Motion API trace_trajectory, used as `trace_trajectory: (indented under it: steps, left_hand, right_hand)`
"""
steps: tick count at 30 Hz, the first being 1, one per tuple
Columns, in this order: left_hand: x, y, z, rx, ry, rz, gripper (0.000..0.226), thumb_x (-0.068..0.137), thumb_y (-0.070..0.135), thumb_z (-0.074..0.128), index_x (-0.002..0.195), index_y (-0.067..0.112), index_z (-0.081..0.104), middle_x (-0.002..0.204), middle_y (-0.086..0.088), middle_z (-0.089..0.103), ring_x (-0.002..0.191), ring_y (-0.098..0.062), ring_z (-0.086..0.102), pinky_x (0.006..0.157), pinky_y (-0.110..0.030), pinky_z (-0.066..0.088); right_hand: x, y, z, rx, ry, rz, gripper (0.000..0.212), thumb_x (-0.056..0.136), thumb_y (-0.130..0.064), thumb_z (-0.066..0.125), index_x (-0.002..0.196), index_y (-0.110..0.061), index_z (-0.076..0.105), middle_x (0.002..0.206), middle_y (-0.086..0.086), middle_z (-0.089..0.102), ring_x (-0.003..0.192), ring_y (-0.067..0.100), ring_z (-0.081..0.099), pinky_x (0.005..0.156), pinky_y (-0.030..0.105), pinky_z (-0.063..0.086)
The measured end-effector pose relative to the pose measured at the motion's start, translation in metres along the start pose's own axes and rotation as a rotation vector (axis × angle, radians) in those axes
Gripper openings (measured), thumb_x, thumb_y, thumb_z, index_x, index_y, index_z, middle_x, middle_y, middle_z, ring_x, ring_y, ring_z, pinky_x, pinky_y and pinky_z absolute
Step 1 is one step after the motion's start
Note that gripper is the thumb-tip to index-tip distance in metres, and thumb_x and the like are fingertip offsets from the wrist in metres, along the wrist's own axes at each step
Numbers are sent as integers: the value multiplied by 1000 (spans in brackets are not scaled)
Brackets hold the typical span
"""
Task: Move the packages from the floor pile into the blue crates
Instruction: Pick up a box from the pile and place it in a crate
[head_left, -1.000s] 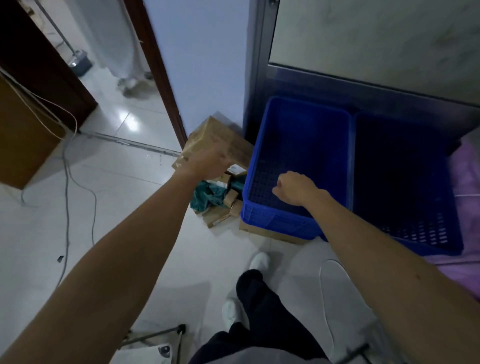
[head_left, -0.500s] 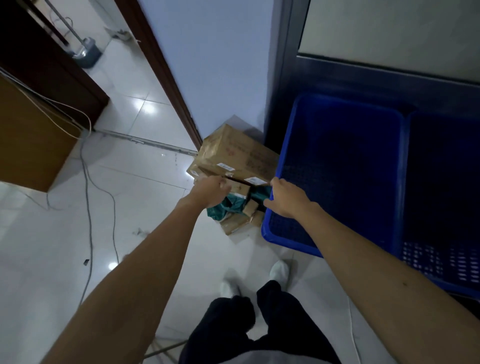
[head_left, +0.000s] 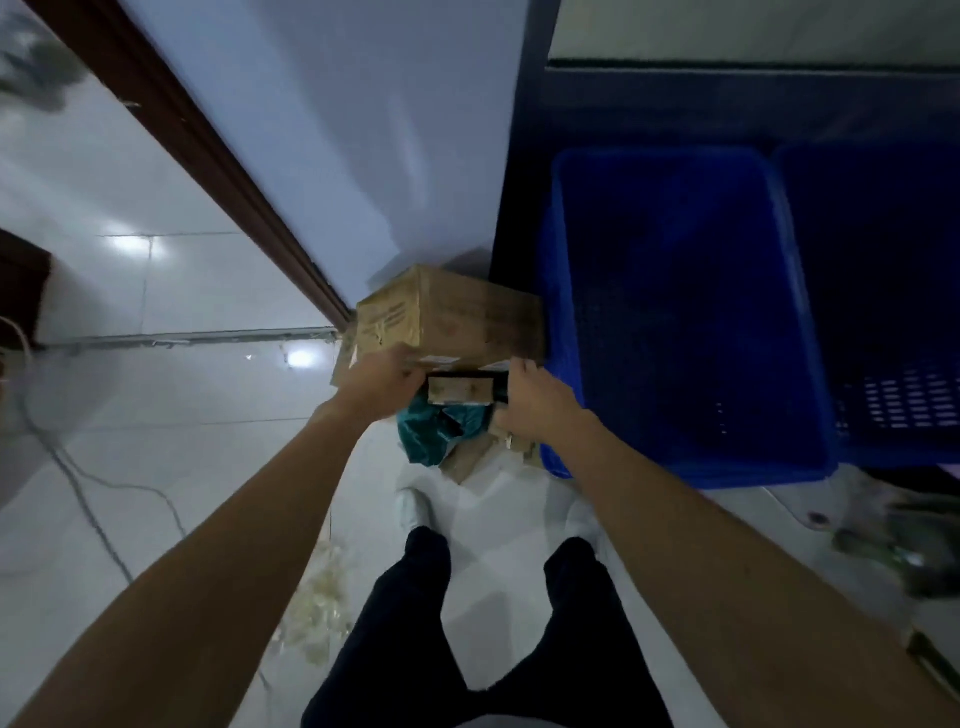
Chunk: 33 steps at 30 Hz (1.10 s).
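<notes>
Where white floor tiles (head_left: 156, 415) meet the wall (head_left: 363, 130), blue crates (head_left: 701, 467) sit.

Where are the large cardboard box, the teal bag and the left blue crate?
large cardboard box (head_left: 467, 312): head view, on its top face.
teal bag (head_left: 428, 431): head view, on its crumpled middle.
left blue crate (head_left: 701, 465): head view, on its near wall.

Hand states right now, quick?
Left hand: curled beside small box; grip cannot be told.
Right hand: closed on small box's right end.
</notes>
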<state>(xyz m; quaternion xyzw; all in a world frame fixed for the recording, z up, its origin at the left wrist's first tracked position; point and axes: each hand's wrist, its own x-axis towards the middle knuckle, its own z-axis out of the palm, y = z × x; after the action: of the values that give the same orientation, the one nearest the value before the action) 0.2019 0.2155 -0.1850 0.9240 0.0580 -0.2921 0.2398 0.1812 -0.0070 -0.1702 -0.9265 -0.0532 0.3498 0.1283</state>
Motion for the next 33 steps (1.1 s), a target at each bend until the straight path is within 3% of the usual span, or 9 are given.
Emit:
trace_trajectory:
  steps: [4, 8, 11, 15, 20, 23, 27, 31, 33]
  left_hand:
    - [32, -28, -4, 82, -87, 50, 61, 83, 53, 56, 138, 30, 41, 137, -6, 55, 116, -32, 56, 95, -47, 52]
    - [61, -33, -6, 176, -21, 114, 84, 83, 42, 70, 150, 15, 25, 153, -14, 31, 134, -37, 38, 105, -48, 42]
    - [98, -45, 6, 263, 4, 200, 106, 75, 53, 73, 155, 12, 15, 159, -18, 19, 145, -38, 21, 116, -50, 26]
    - [135, -57, 13, 307, 26, 278, 137, 60, 62, 81, 156, 7, 1, 163, -18, 7, 151, -35, 6, 120, -50, 15]
    - [160, -66, 12, 345, 35, 369, 157, 50, 76, 79, 154, 7, -16, 165, -14, -11, 153, -29, -6, 123, -52, 12]
    - [173, -69, 14, 384, -4, 389, 165, 43, 77, 81, 154, 6, -18, 164, -14, -15, 153, -30, -6, 122, -51, 11]
    - [187, -61, 11, 383, 25, 454, 169, 37, 89, 70, 153, 2, -16, 164, -16, -11, 153, -31, -4, 123, -50, 13]
    - [199, -57, 8, 424, 58, 518, 168, 36, 99, 57, 154, -1, -9, 163, -20, 1, 151, -35, 7, 120, -56, 22]
    - [203, -57, 4, 419, 45, 534, 168, 37, 98, 60, 154, 2, -13, 164, -18, -3, 152, -34, 5, 120, -55, 22]
  right_hand:
    - [13, -28, 22, 78, 24, 72, 67, 92, -34, 63, 143, -4, 32, 140, 15, 43, 123, 32, 47, 84, 37, 42]
    - [31, -45, 43, 117, 67, 129, 52, 96, -37, 57, 135, -9, 37, 134, 11, 45, 120, 30, 48, 82, 38, 41]
    - [50, -49, 59, 126, 91, 165, 51, 96, -36, 56, 135, -10, 36, 134, 10, 45, 118, 29, 49, 82, 39, 41]
    - [85, -54, 72, 172, 115, 181, 64, 94, -38, 56, 145, -12, 27, 141, 10, 44, 124, 30, 47, 94, 49, 47]
    - [117, -60, 86, 212, 171, 169, 72, 96, -40, 54, 151, -11, 18, 140, 11, 47, 120, 32, 51, 88, 46, 51]
    - [122, -61, 95, 233, 181, 175, 76, 95, -37, 55, 153, -11, 14, 141, 11, 46, 119, 31, 52, 87, 44, 50]
    - [122, -57, 107, 242, 176, 211, 85, 93, -36, 58, 156, -11, 7, 140, 11, 45, 118, 32, 54, 90, 45, 49]
    - [121, -47, 114, 227, 174, 238, 86, 93, -39, 59, 155, -10, 8, 142, 12, 43, 119, 33, 52, 87, 44, 50]
    - [122, -42, 116, 250, 190, 238, 86, 92, -39, 60, 155, -9, 9, 143, 13, 42, 120, 32, 51, 87, 43, 49]
